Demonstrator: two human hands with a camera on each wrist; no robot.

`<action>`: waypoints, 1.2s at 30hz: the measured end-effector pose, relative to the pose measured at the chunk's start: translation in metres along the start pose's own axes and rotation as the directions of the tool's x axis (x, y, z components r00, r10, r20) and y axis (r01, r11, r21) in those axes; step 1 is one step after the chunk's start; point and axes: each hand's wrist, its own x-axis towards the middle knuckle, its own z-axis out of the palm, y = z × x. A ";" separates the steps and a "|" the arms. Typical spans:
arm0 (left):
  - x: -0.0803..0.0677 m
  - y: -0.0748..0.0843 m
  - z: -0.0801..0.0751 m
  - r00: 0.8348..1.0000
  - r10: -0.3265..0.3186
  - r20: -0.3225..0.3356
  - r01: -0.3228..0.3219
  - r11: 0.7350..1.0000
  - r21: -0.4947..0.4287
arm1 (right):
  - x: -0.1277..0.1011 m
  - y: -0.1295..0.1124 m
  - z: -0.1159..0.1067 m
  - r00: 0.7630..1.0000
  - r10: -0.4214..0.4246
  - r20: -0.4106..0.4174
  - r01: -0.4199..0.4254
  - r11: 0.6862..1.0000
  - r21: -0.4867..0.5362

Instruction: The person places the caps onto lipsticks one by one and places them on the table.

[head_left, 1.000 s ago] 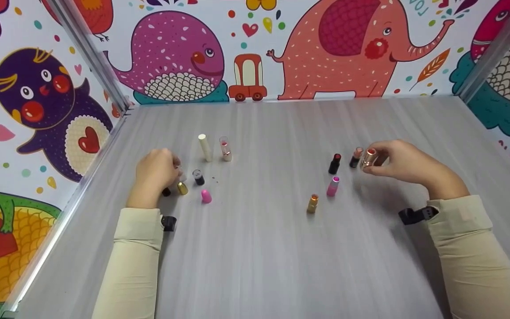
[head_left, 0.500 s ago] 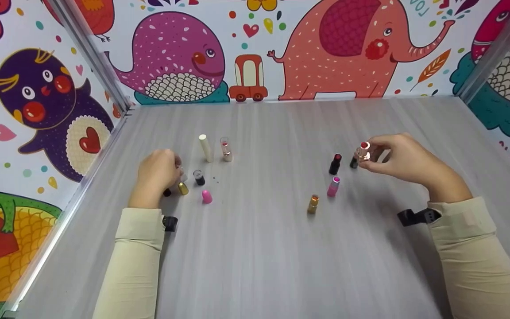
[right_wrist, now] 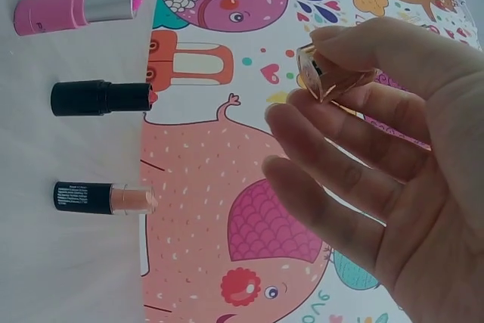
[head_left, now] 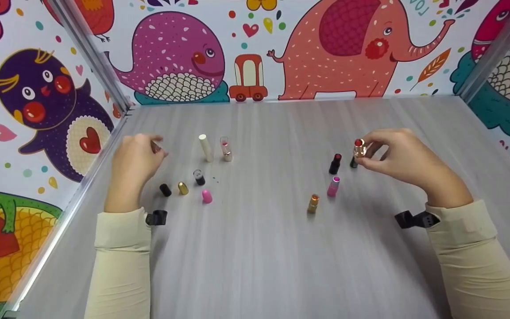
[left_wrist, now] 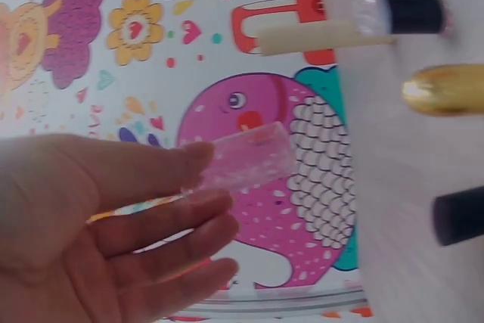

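Between thumb and fingertips, my left hand (head_left: 133,159) pinches a clear lipstick cap (left_wrist: 249,158), lifted above the table's left side. A black cap (head_left: 165,190) and a gold cap (head_left: 183,188) stand close by it. My right hand (head_left: 403,159) grips a rose-gold lipstick (head_left: 359,148) with a red tip, held off the table. It partly hides, in the head view, a black-based lipstick with a peach upper part (right_wrist: 134,199). Left of that stand a black lipstick (head_left: 335,164) with a red tip and a pink lipstick (head_left: 333,186).
A gold lipstick (head_left: 313,204) stands nearest the front on the right. Around the left group are a pink cap (head_left: 206,196), a small black-and-clear cap (head_left: 198,177), a white tube (head_left: 206,148) and a lipstick under a clear cover (head_left: 226,149). Printed walls (head_left: 255,44) border the table.
My left hand has lifted the clear cap and moved left and away, uncovering the black cap. My right hand has carried the rose-gold lipstick slightly left and farther back.
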 end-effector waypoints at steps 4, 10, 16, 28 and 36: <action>-0.007 0.013 -0.011 0.988 0.079 -0.133 -0.087 0.994 -0.059 | 0.003 -0.005 0.004 1.000 -0.010 0.005 0.010 1.000 -0.011; -0.011 0.043 -0.003 0.954 0.200 -0.223 -0.249 0.943 -0.221 | 0.008 -0.017 0.010 0.999 -0.052 0.001 0.052 0.998 -0.033; -0.015 0.069 0.015 0.961 0.243 -0.132 -0.276 0.875 -0.399 | 0.014 -0.030 0.017 0.997 -0.083 0.000 0.082 0.995 -0.053; -0.019 0.093 0.041 0.962 0.273 0.028 -0.194 0.747 -0.636 | 0.032 -0.058 0.031 0.983 -0.173 -0.061 0.167 0.981 -0.095; -0.030 0.112 0.056 0.951 0.303 0.057 -0.180 0.698 -0.693 | 0.038 -0.069 0.041 0.953 -0.290 -0.092 0.269 0.944 -0.192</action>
